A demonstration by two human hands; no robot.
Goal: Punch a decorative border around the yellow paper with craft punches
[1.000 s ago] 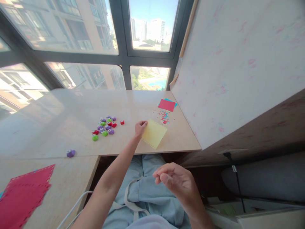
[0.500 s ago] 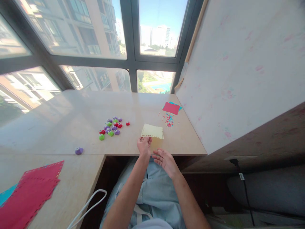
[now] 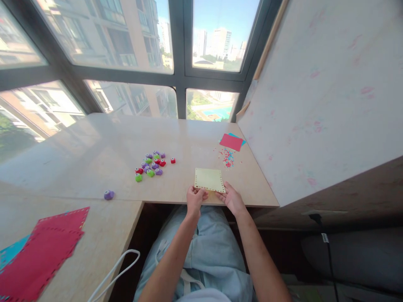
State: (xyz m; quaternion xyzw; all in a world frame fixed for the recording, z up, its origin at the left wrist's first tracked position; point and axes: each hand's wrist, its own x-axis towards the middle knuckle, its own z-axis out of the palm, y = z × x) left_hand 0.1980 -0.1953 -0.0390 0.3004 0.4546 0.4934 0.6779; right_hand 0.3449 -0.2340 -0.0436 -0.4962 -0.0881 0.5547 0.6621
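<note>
A pale yellow sheet of paper (image 3: pixel 209 179) with small punched holes along its edges is held near the table's front edge. My left hand (image 3: pixel 195 199) pinches its lower left corner. At the lower right corner, my right hand (image 3: pixel 231 198) has its fingers at the paper's edge, the fingertips partly under it. Beyond the sheet lies a scatter of tiny red and blue paper bits (image 3: pixel 228 158).
Several purple, green and red punches (image 3: pixel 150 164) are grouped left of the paper. One purple punch (image 3: pixel 108 194) sits apart. Red sheets (image 3: pixel 40 256) lie at lower left, small red and blue cards (image 3: pixel 231 142) at the back right. A white cable (image 3: pixel 117 268) hangs below.
My right hand has moved up to the paper's lower right corner. The paper has shifted slightly right and tilted, still in my left hand. The whole view has shifted a little.
</note>
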